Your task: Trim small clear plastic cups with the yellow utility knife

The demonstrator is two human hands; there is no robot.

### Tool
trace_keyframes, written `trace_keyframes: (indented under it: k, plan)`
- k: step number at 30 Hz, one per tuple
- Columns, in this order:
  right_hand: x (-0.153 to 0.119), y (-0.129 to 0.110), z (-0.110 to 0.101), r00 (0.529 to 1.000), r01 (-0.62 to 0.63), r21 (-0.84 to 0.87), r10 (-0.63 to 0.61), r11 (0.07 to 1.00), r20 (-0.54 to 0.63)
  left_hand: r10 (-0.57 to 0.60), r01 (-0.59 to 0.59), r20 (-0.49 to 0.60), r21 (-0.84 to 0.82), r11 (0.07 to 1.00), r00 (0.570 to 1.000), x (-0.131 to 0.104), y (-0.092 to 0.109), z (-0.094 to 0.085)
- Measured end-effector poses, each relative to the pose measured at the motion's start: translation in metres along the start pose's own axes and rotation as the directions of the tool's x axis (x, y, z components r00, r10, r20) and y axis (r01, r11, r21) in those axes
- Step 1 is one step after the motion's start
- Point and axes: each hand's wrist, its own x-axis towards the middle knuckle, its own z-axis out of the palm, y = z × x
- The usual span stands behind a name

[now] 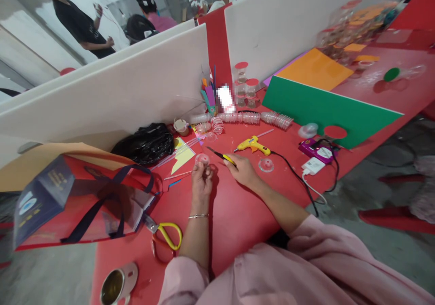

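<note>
My left hand [203, 178] pinches a small clear plastic lid [202, 159] above the red table [238, 210]. In my right hand [243, 170] is a craft knife [222, 156] with a black and yellow handle; its tip points up and left, just beyond the lid. A yellow glue gun [254, 146] lies behind my right hand, its black cord running to the right. Another clear lid [266, 165] rests on the table to the right of my right hand. Yellow paper [183, 155] lies left of the held lid, beside thin clear sticks.
A large bag [81, 196], scissors [170, 235] and a mug [118, 283] stand or lie at the left. Stacked clear cups [248, 118] line the back near a phone [226, 99]. A green board [326, 110] and purple power strip [317, 151] are at the right.
</note>
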Motion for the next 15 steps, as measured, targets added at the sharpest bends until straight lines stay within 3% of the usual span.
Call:
trace_keyframes:
  k: [5,9,15]
  plan:
    - [0.0000,-0.0050,-0.0022,0.995,0.030,0.052,-0.035,0.998,0.089,0.050,-0.050,-0.009,0.027,0.998,0.999,-0.0014,0.0024,0.0022]
    - [0.0017,-0.0037,-0.0053,0.995,-0.096,-0.006,0.096,0.995,-0.005,0.055,-0.056,0.051,0.034,0.998,0.997,-0.0024,0.0041,0.0021]
    - [-0.0013,-0.0094,-0.0013,0.998,0.028,0.110,-0.035,0.994,0.061,0.019,-0.010,-0.089,0.101,0.995,0.996,0.0045,-0.0020,-0.0033]
